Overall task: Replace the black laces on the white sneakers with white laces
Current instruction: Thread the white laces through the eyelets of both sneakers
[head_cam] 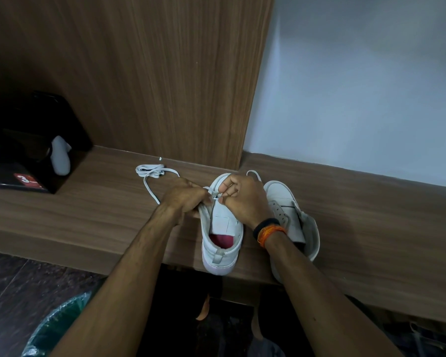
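Note:
A white sneaker with a red insole stands on the wooden ledge, heel toward me. My left hand grips its left eyelet side and pinches a white lace that trails off to the left in a folded bundle. My right hand pinches the lace's other part at the tongue; a loop of it shows behind my knuckles. The second white sneaker stands just to the right, unlaced, its eyelets bare. No black lace is visible.
A black shoebox with a red label and a white item inside sits at the left on the ledge. A wooden panel and a white wall rise behind. A green bin with a plastic liner stands on the floor, lower left.

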